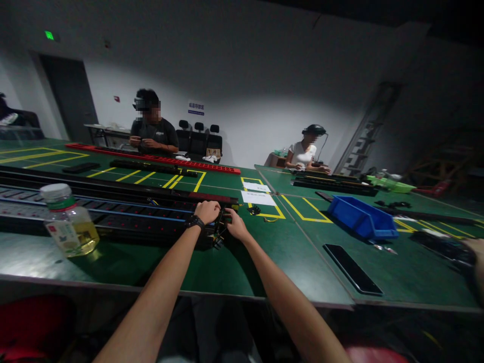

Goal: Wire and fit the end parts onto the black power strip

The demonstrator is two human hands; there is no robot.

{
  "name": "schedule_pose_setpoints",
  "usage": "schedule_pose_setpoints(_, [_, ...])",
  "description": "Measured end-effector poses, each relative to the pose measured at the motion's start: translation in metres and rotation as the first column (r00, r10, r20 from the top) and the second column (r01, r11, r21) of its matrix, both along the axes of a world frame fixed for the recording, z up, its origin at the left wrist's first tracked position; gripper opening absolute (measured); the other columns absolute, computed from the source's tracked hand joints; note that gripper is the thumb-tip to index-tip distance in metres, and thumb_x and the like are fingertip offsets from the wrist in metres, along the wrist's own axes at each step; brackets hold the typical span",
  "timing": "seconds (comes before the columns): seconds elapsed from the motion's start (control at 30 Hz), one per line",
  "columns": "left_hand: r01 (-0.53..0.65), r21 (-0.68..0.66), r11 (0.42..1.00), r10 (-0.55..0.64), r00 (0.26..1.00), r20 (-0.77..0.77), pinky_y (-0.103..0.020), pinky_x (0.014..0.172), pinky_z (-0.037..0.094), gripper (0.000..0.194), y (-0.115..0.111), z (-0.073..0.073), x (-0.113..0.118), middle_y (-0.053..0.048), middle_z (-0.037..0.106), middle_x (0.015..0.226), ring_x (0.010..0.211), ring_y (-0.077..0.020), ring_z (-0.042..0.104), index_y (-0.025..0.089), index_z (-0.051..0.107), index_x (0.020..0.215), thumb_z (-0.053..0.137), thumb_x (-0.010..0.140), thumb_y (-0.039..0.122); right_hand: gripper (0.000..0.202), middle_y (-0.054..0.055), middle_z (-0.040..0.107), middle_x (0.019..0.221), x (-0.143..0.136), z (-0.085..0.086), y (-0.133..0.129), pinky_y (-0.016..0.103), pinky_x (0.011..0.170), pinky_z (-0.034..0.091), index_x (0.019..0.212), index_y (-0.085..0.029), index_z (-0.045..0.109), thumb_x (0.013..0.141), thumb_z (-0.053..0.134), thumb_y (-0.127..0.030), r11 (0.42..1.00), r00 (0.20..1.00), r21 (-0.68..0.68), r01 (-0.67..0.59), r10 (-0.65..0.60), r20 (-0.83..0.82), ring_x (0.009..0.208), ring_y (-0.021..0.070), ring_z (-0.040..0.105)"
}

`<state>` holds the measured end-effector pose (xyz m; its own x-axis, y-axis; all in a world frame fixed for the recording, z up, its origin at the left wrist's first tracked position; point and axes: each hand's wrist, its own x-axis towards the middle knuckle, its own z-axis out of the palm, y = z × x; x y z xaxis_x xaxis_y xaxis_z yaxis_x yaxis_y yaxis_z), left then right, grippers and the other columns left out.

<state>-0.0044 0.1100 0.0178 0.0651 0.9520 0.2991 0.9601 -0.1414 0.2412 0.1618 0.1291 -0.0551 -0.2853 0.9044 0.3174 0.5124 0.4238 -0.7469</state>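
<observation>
Black unit (124, 220): long and low on the green table (283, 262); long axis runs from the left edge of the frame to its middle, sloping slightly down to the right.
Wired end (218, 233): mid-frame, between the two hands; small parts and wires show there, too dark to sort out.
Left hand (207, 212): watch on its wrist; lies over the unit just left of the end. Fingers bent and close together, tips bearing down near the end; cannot tell if they pinch anything.
Right hand (236, 227): just right of the end, fingers curled back leftward at it, across the unit's axis. Grip hidden.
Nearer hand: left, since it overlaps the unit; right faces the end from outside.
Bottle (71, 227): upright at left, on the near side of the unit.
Blue bin (359, 219): right of frame, well apart from both hands.
</observation>
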Motion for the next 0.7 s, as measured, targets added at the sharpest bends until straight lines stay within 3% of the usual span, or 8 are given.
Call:
schedule_pose_setpoints(0.23, [-0.004,-0.003,1.000,0.003,1.000,-0.008,-0.038,0.101,0.050,0.036,-0.0008,0.0010,-0.0002,-0.005,0.082,0.109,0.108,-0.0258,0.073,0.030,0.081,0.104,0.047,0.093,0.027,0.076,0.006,0.073,0.130,0.0016,-0.0002,0.0037,0.041,0.107,0.054,0.147,-0.026,0.057,0.074,0.059,-0.003,0.992,0.992,0.014,-0.128,0.128,-0.016,0.120,0.0245,0.069])
schedule_pose_setpoints(0.5, [-0.025,0.012,1.000,0.026,0.999,-0.032,-0.039,0.100,0.049,0.035,-0.0040,0.0037,0.0008,-0.007,0.081,0.107,0.108,-0.0273,0.072,0.028,0.081,0.103,0.047,0.093,0.025,0.077,0.005,0.074,0.127,0.0013,-0.0037,0.0044,0.043,0.104,0.055,0.146,-0.028,0.058,0.073,0.061,-0.005,0.989,0.987,0.021,-0.144,0.145,-0.066,0.117,0.0256,0.070])
schedule_pose_setpoints(0.7, [-0.093,0.052,0.994,0.095,0.995,-0.040,-0.041,0.102,0.048,0.036,-0.0065,0.0060,0.0021,-0.009,0.080,0.106,0.111,-0.0278,0.069,0.026,0.079,0.104,0.044,0.095,0.025,0.075,0.004,0.075,0.122,-0.0022,-0.0046,0.0023,0.037,0.099,0.056,0.143,-0.027,0.059,0.072,0.057,-0.003,0.995,0.993,0.012,-0.094,0.095,-0.073,0.110,0.0223,0.071])
